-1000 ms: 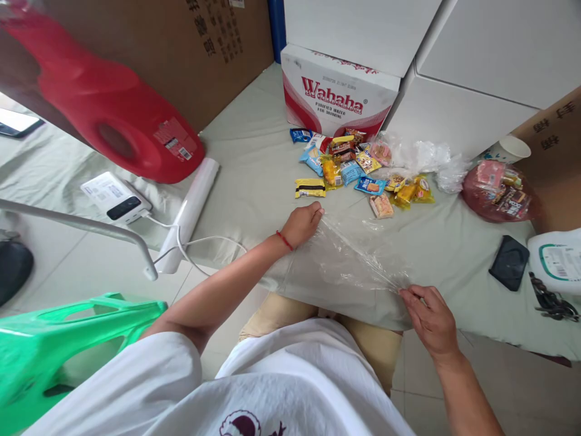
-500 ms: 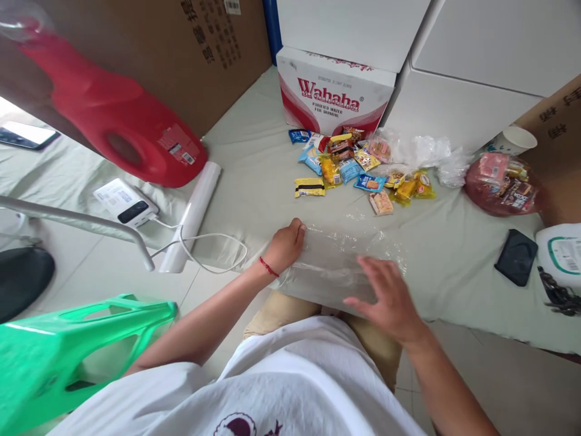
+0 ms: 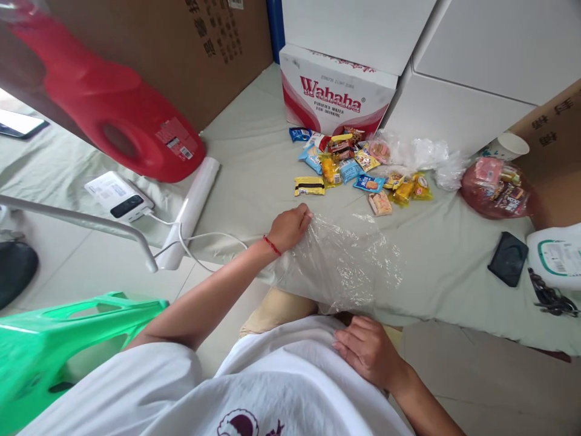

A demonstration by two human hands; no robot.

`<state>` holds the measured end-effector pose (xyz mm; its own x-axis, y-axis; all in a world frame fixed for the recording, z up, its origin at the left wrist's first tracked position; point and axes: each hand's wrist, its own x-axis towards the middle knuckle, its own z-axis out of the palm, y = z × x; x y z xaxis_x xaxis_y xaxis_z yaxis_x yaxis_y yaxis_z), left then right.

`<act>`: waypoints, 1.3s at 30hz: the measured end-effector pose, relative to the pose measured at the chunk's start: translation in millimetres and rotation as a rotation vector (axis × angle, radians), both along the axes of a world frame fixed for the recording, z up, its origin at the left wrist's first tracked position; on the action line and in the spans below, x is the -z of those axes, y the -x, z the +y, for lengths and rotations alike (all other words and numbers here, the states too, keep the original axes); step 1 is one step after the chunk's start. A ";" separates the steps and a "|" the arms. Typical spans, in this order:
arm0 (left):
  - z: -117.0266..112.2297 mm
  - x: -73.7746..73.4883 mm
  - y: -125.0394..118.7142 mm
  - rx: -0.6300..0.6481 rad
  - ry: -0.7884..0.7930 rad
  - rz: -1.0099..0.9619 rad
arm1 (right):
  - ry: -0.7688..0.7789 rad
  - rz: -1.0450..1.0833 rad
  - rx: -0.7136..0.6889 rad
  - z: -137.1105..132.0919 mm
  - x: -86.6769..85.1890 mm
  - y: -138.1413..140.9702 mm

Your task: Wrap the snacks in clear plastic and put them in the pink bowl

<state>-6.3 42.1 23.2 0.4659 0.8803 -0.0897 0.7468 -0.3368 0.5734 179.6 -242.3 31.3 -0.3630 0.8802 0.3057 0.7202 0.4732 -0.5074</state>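
Observation:
My left hand (image 3: 289, 229), a red cord at its wrist, pinches the edge of a clear plastic bag (image 3: 340, 260). The bag spreads thin and crinkled over the front of the green cloth-covered surface, its near edge by my lap. My right hand (image 3: 370, 351) rests against my white shirt, apart from the bag. Its fingers are curled in and nothing shows in them. Beyond the bag lies a loose pile of small wrapped snacks, among them a yellow packet (image 3: 309, 186), a blue packet (image 3: 368, 183) and a pink-and-cream piece (image 3: 380, 203).
A Wahaha water carton (image 3: 336, 91) stands behind the snacks. Crumpled clear plastic (image 3: 422, 154), a red bag of snacks (image 3: 494, 189) and a black phone (image 3: 508, 258) lie right. Left are a red jug (image 3: 122, 115), a white roll (image 3: 193, 212), a cabled power bank (image 3: 118, 197) and a green stool (image 3: 82, 321).
My right hand has drawn back from over the bag to my shirt, and its fingers have curled in. My left hand has lifted the bag's edge slightly up and right.

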 end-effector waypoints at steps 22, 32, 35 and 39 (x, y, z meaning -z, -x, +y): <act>-49.1 32.5 -37.5 0.448 -0.348 0.067 | 0.074 -0.405 0.634 -35.8 36.1 -73.2; -29.1 11.9 -32.9 0.591 -0.412 -0.011 | -0.035 -0.244 0.445 74.5 -0.2 -78.7; -35.1 14.4 -18.1 0.357 -0.388 0.054 | 0.075 -0.346 0.443 95.4 22.1 -70.2; -23.5 24.5 -0.4 0.277 -0.366 0.106 | 0.153 -0.409 0.488 81.7 26.3 -80.7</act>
